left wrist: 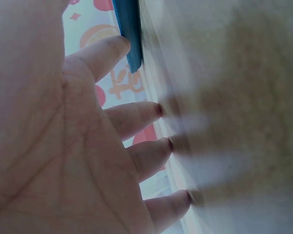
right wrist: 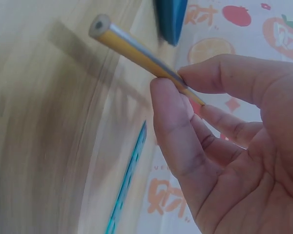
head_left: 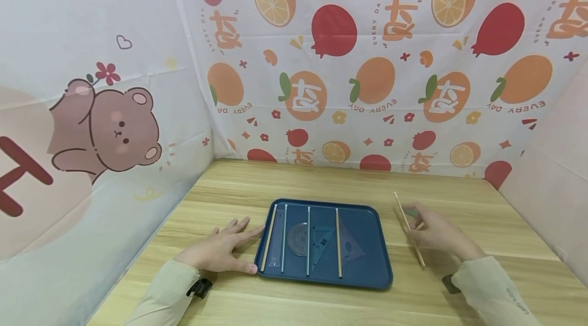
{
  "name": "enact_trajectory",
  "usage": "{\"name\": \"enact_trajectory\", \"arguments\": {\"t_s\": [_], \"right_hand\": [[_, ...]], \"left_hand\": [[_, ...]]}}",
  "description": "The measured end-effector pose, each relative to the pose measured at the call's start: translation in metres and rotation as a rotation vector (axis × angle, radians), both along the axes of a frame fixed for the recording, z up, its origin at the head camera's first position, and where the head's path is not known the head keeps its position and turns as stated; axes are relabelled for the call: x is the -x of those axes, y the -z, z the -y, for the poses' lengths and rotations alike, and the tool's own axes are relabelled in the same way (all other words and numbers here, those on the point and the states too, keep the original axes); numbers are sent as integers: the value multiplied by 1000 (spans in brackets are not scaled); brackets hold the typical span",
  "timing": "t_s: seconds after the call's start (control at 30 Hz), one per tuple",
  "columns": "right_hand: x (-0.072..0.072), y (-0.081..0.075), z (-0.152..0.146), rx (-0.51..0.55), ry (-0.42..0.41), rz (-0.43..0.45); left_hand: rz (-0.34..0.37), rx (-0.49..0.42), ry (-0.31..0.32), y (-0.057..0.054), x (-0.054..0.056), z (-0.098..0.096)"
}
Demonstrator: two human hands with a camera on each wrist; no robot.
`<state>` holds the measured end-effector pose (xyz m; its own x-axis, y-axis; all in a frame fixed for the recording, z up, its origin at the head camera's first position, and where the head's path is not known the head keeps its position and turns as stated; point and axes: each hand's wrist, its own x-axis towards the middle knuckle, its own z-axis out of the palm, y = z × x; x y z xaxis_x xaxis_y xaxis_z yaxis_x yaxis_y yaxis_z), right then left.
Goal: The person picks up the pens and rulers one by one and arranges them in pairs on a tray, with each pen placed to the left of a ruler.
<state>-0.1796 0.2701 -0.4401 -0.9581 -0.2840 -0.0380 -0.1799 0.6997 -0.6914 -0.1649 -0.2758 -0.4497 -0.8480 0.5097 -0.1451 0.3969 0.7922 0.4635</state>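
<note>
My right hand [head_left: 436,231] pinches a yellow pencil [head_left: 410,229] between thumb and fingers, to the right of the blue tray [head_left: 383,257]. In the right wrist view the pencil [right wrist: 132,48] has a flat, unsharpened end and a silvery stripe. A thin teal piece [right wrist: 127,180] with a pointed end lies on the table near that hand; its green part [head_left: 410,211] shows partly behind the fingers. My left hand [head_left: 220,249] is spread at the tray's left side, thumb and forefinger at the rim. Its other fingertips [left wrist: 158,109] rest on the table.
Inside the tray lie yellow pencils [head_left: 339,244], teal pencils [head_left: 284,239], a clear ruler [head_left: 276,239], a round protractor [head_left: 297,239], a blue set square [head_left: 321,245] and a purplish set square [head_left: 352,247]. Printed cloth [head_left: 335,111] hangs behind the wooden table [head_left: 248,178].
</note>
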Motion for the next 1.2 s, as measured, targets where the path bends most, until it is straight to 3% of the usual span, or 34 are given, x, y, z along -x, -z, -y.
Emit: {"name": "enact_trajectory", "arguments": {"t_s": [0.63, 1.2], "right_hand": [[-5, -4, 24, 157, -40, 65], [-9, -3, 57, 168, -2, 81]], "left_hand": [[-13, 11, -14, 6, 2, 3], [-5, 2, -8, 2, 1, 1]]}}
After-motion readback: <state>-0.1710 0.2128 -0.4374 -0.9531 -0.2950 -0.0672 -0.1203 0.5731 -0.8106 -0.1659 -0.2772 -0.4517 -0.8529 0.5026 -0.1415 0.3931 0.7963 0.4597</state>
